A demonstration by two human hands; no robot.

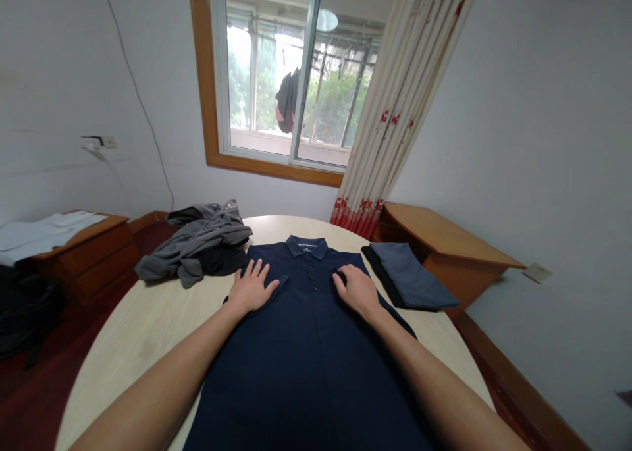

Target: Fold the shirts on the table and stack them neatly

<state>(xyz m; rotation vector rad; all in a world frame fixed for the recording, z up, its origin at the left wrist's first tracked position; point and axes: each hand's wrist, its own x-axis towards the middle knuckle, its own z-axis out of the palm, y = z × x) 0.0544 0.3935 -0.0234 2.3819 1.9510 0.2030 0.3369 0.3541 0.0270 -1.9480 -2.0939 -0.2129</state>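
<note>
A dark navy polo shirt (pixel 306 359) lies front side up, its collar (pixel 307 247) at the far end and its lower part running off toward me. My left hand (pixel 253 286) rests flat with spread fingers on the sleeve folded in over the shirt's left side. On the opposite side, my right hand (pixel 359 289) has its fingers curled at the other sleeve, apparently pinching the cloth near the chest. The fingertips there are partly hidden by the hand.
The round pale table (pixel 143 332) carries a crumpled heap of grey clothes (pixel 207 237) at the back left. Folded dark garments (pixel 412 276) lie at the right. Beyond stand a wooden desk (pixel 444 234), a patterned curtain (pixel 390 115) and a low wooden cabinet (pixel 93 260).
</note>
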